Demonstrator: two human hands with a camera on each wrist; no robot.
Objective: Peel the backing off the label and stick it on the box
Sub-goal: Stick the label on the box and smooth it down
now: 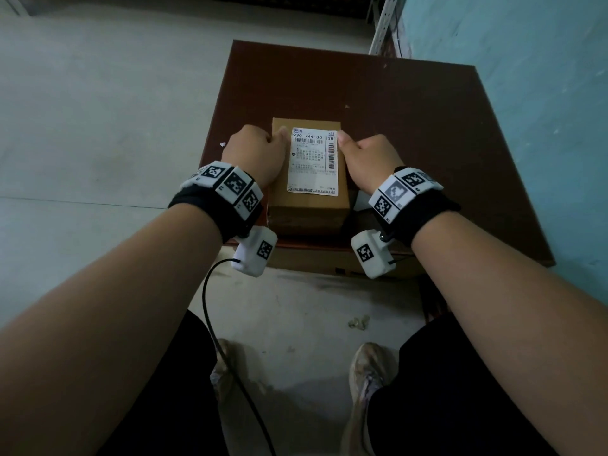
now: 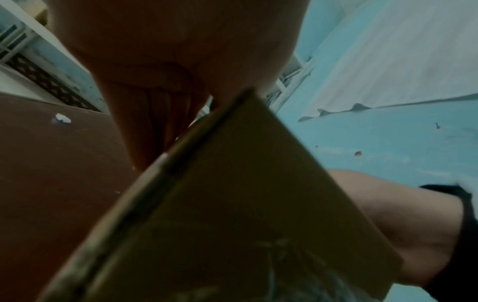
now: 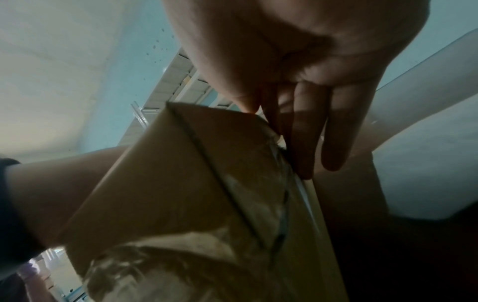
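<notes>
A brown cardboard box [image 1: 309,205] stands on the dark brown table [image 1: 411,126] near its front edge. A white printed label [image 1: 314,159] lies flat on the box's top. My left hand [image 1: 260,153] grips the box's left side, thumb hooked over the top edge beside the label. My right hand [image 1: 365,156] grips the right side the same way. In the left wrist view the fingers [image 2: 155,126] run down the box [image 2: 232,204] wall. The right wrist view shows fingers [image 3: 305,139] straight against the box [image 3: 194,183].
A small white scrap [image 1: 223,144] lies on the table left of my left hand. A pale sheet [image 1: 361,201] shows by the box's right base. A blue wall [image 1: 543,110] stands close on the right, a metal rack post [image 1: 383,24] behind. A cable [image 1: 210,307] hangs from my left wrist.
</notes>
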